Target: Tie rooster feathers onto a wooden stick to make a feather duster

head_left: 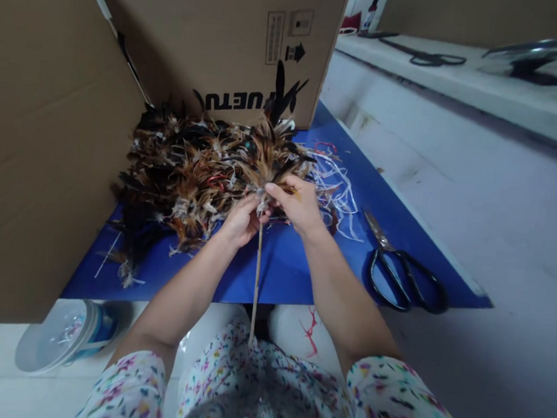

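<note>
A person in a white top with multicoloured specks sits at a blue tabletop, a thin stick running from the lap up to both hands above the table's near part. A white-and-blue bucket stands on the tiled floor, to the left. The left hand grasps the stick's top end, fingers curled about the pale base of a brown-and-black feather bundle, while the right hand pinches the lower feathers between thumb and fingers. Black-handled scissors lie to the right, blades apart from the hands and pointing away. Beyond the left hand spreads a heap of feathers; white strings tangle just beside it on the right. Behind rises a cardboard box with upside-down lettering. Farther right, a dark pair of scissors and a small bottle rest on a pale ledge.
</note>
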`<state>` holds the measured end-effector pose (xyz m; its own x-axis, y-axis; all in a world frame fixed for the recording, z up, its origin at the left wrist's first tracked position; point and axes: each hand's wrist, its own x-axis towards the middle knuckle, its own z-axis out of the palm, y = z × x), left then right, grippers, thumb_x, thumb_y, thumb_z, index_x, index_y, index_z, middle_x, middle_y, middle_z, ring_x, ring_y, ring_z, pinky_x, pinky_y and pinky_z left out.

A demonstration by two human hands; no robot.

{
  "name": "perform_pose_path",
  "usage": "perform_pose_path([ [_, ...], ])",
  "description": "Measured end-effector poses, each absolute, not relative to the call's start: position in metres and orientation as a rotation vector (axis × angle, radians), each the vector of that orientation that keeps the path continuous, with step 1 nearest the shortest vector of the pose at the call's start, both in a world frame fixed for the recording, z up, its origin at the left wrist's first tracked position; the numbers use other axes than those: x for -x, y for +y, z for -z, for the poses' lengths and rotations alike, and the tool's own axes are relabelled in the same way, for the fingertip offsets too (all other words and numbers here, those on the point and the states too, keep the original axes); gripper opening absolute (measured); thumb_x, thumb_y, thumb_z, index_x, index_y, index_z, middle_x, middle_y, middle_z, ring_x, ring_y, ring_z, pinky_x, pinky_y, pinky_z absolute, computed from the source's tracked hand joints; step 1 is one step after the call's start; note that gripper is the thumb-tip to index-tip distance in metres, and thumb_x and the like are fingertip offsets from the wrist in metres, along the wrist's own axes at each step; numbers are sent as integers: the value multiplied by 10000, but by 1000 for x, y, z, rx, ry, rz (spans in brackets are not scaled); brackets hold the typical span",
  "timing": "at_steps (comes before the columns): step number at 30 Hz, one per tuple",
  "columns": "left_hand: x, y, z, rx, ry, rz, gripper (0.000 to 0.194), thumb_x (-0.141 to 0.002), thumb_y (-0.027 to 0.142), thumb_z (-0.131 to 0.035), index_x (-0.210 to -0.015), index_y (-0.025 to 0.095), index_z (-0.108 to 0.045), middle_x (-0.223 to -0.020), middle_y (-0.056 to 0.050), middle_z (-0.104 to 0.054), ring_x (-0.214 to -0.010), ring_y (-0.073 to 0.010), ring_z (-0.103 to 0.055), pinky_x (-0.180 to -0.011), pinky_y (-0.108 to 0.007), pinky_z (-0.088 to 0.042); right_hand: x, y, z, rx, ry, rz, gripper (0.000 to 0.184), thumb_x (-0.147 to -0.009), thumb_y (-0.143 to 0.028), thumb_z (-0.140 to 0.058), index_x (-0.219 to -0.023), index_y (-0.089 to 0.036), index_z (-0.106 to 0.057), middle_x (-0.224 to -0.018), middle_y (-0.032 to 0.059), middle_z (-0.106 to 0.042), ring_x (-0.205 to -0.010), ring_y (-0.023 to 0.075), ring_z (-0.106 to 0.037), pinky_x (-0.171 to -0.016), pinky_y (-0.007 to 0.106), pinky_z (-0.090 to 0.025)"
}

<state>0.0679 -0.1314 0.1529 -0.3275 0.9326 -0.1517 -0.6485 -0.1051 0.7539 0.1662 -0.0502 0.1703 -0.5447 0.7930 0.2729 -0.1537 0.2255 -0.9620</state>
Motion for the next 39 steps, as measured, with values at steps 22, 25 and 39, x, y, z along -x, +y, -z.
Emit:
perform_pose_path([
  [22,-77,-133,-149,-586,991,-1696,117,-799,183,-678,-768,92,-610,-663,-10,-567,-568,-70,-522,-471,-170,-342,-165,-42,-161,699,-1988,-908,298,-787,-403,-610,-619,-186,-496,-563,-24,-529,-544,109,-464,-557,235,-340],
  [25,-78,-132,-147,-595,1041,-1696,126,-814,178,-661,-751,97,-587,-641,-1,-551,-551,-61,-503,-475,-166,-337,-164,-44,-163,717,-2021,-856,291,-788,-388,-611,-615,-186,-492,-560,-27,-523,-550,106,-454,-559,231,-332],
  [39,-77,-131,-150,-538,1122,-1694,154,-841,162,-629,-707,107,-577,-589,8,-530,-502,-52,-466,-451,-156,-307,-162,-46,-162,648,-1995,-847,226,-808,-400,-631,-725,-191,-616,-647,-10,-595,-604,126,-518,-617,250,-376],
])
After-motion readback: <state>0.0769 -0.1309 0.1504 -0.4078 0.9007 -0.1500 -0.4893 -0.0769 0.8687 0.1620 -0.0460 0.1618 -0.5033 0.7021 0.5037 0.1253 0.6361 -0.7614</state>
